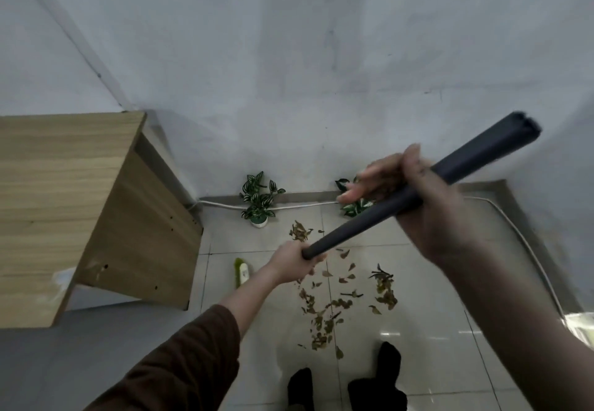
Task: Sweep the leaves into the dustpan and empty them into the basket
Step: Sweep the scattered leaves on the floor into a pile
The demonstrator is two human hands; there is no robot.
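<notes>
**Above a tiled floor: two hands on a dark broom handle**

Over the pale floor tiles (418,298), a dark grey handle (385,214) runs diagonally from upper right to lower left. The right hand (427,205), close to the camera and blurred, is wrapped around the upper part of the handle, with some fingers extended loosely toward the left. The left hand (292,261), farther away, is closed around the lower part, where the handle disappears behind it; a brown sleeve (180,362) covers the left forearm. Dry brown leaves (324,307) lie scattered across the tiles below and to the right of the left hand, none of them gathered. A green brush head (241,272) lies on the floor just left of the left wrist. Two small potted plants stand against the white wall: one (258,201) in full view, the other (353,208) partly hidden by the right hand. A wooden desk (64,201) occupies the left side. Neither dustpan nor basket can be identified.
</notes>
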